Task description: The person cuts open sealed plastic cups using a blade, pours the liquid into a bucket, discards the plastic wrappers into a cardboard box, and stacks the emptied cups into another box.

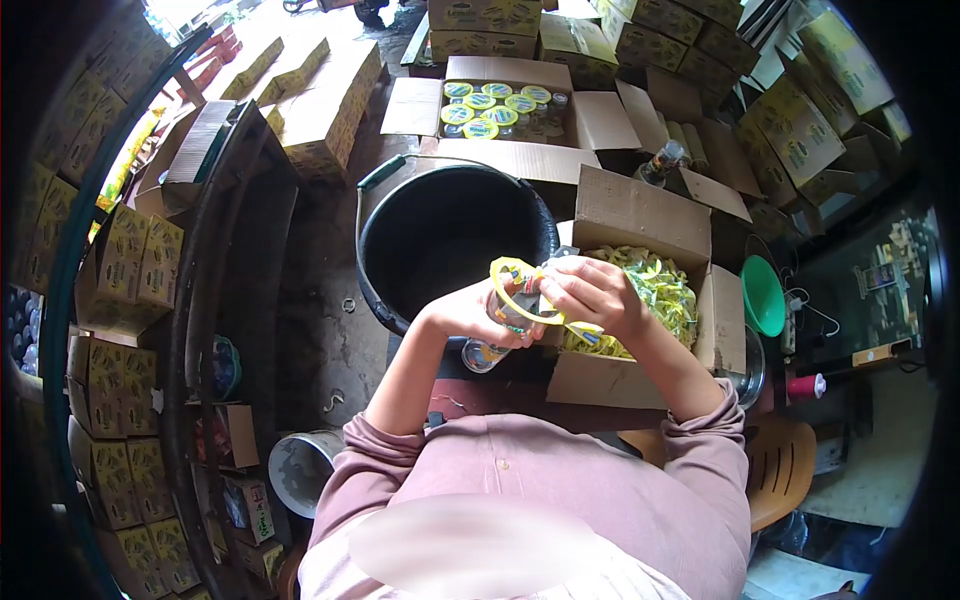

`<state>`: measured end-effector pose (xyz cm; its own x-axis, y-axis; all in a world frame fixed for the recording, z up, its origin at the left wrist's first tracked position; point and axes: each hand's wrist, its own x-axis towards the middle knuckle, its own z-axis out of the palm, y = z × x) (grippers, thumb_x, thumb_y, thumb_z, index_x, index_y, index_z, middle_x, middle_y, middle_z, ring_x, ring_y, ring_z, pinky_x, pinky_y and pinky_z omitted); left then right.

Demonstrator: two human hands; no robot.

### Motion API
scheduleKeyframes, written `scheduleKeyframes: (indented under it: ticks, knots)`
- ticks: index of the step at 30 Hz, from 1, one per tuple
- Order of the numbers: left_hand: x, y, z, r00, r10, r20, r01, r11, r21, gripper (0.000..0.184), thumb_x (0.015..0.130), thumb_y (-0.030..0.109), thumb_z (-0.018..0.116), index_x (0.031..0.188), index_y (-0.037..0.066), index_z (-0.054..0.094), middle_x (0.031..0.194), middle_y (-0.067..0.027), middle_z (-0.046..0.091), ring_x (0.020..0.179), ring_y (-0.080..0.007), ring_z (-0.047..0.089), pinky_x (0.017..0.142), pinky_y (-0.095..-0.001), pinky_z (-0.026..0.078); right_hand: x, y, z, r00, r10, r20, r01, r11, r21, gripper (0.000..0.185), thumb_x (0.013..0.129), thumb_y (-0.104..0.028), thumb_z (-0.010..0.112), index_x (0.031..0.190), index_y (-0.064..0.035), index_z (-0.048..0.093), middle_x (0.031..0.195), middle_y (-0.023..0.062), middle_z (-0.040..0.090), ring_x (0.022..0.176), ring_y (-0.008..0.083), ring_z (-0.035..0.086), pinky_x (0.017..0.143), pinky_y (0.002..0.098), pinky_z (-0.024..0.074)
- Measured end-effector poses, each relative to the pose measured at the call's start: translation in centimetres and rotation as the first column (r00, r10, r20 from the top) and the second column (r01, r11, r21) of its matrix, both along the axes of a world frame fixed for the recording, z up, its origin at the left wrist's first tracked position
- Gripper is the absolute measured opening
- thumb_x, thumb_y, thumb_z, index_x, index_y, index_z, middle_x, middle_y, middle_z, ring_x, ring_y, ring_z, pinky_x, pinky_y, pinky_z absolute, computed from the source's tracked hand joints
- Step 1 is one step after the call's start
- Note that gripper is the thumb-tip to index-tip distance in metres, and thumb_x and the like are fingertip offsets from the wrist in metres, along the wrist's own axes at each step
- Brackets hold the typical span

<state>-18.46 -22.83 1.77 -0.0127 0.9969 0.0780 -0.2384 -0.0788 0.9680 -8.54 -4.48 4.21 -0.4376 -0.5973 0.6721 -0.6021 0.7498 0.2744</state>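
In front of my chest, my left hand [472, 312] is wrapped around a clear plastic cup [484, 356] with printed markings, its lower end sticking out below my fingers. A yellow strip [508, 302] curves in a loop at the cup's upper end. My right hand [598, 292] pinches this strip close to the cup, and a loose tail hangs below the fingers. Whether a small tool is also in that hand I cannot tell. Beneath my right hand is a cardboard box [645, 215] filled with yellow and green strips [660, 290].
A large black bucket [450, 240] stands ahead of my left hand. Farther off, an open carton [510, 152] holds several yellow-lidded cups [482, 102]. A green bowl [763, 297] and a red thread spool [806, 388] are at right. Stacked cartons [120, 390] line the left rack.
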Motion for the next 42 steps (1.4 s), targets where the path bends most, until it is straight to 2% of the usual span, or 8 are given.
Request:
scheduleKeyframes:
  ticks: [10,19,21,26,33,35,38,42]
  knots:
    - [4.5,5.0,-0.4,0.898,-0.324,0.298,0.283,0.944,0.172,0.026,0.062,0.013,0.065,0.081,-0.001,0.055,0.072,-0.0063,0.055,0.062,-0.0129,0.052,0.054,-0.0238,0.043,5.0,2.8,1.9,1.0,-0.012,0.018,0.013,0.999,-0.034,0.015,0.064,-0.006,0.063,0.078,-0.0022,0.058,0.072,0.0035,0.057,0.071,0.0159,0.06,0.06,0.0271,0.0533]
    - [10.9,10.0,-2.0,0.45,-0.562,0.694,0.428,0.818,0.384,0.057,0.06,0.016,0.065,0.104,-0.009,0.039,0.066,-0.0136,0.048,0.051,-0.0181,0.048,0.045,-0.0281,0.038,11.1,7.3,1.8,0.997,-0.053,0.052,0.06,0.988,-0.143,0.015,0.065,-0.006,0.062,0.08,-0.0041,0.06,0.071,0.0025,0.057,0.069,0.0165,0.06,0.056,0.0281,0.0516]
    - [12.1,11.4,-2.1,0.333,-0.609,0.72,0.43,0.778,0.459,0.057,0.06,0.017,0.066,0.104,-0.009,0.039,0.066,-0.0142,0.048,0.05,-0.0178,0.048,0.045,-0.0269,0.039,12.1,8.2,2.2,0.988,0.003,0.156,0.045,0.952,-0.302,0.017,0.064,-0.003,0.062,0.081,-0.0032,0.061,0.07,0.0044,0.057,0.066,0.0189,0.06,0.056,0.0299,0.0507]
    - [13.6,13.9,-1.7,0.385,-0.609,0.693,0.435,0.782,0.446,0.076,0.059,0.016,0.068,0.118,-0.008,0.027,0.079,-0.0189,0.046,0.049,-0.0201,0.051,0.038,-0.0276,0.043,13.8,11.5,1.9,0.978,0.085,0.19,0.03,0.847,-0.531,0.025,0.058,0.003,0.062,0.082,-0.0047,0.061,0.072,0.0065,0.058,0.064,0.0211,0.058,0.056,0.0309,0.0483]
    - [14.7,17.0,-1.9,0.606,-0.509,0.612,0.358,0.861,0.362,0.074,0.061,0.025,0.073,0.115,-0.003,0.03,0.091,-0.0239,0.046,0.064,-0.0265,0.057,0.047,-0.0316,0.05,16.3,15.3,3.2,0.89,0.081,0.448,0.258,0.722,-0.642,0.018,0.061,0.003,0.068,0.076,-0.0036,0.06,0.071,0.0087,0.058,0.062,0.022,0.058,0.055,0.0292,0.0452]
    - [15.0,17.8,-1.8,0.736,-0.383,0.558,0.252,0.92,0.3,0.065,0.065,0.026,0.071,0.113,0.0,0.035,0.096,-0.0196,0.051,0.09,-0.0283,0.057,0.067,-0.0357,0.052,16.7,16.0,3.3,0.89,0.051,0.454,0.292,0.701,-0.651,0.015,0.061,0.005,0.065,0.072,-0.0024,0.059,0.069,0.0093,0.059,0.062,0.0211,0.059,0.055,0.0281,0.0456]
    - [14.5,18.2,-2.1,0.912,-0.111,0.395,0.064,0.989,0.13,0.063,0.066,0.012,0.062,0.121,0.0,0.035,0.113,-0.0153,0.048,0.1,-0.0263,0.055,0.089,-0.0355,0.043,16.6,17.9,2.5,0.91,-0.002,0.414,0.302,0.688,-0.66,0.013,0.062,0.007,0.063,0.071,-0.0013,0.059,0.067,0.0084,0.059,0.062,0.0193,0.06,0.056,0.0265,0.0465]
    - [16.1,18.2,-0.2,0.943,0.223,0.247,-0.241,0.969,0.044,0.063,0.068,0.009,0.064,0.123,0.004,0.034,0.114,-0.0106,0.045,0.098,-0.0198,0.054,0.084,-0.0313,0.045,16.7,19.0,1.5,0.931,0.015,0.363,0.269,0.646,-0.715,0.019,0.062,0.002,0.068,0.08,-0.0026,0.062,0.068,0.0043,0.06,0.06,0.0088,0.054,0.054,0.0228,0.0418]
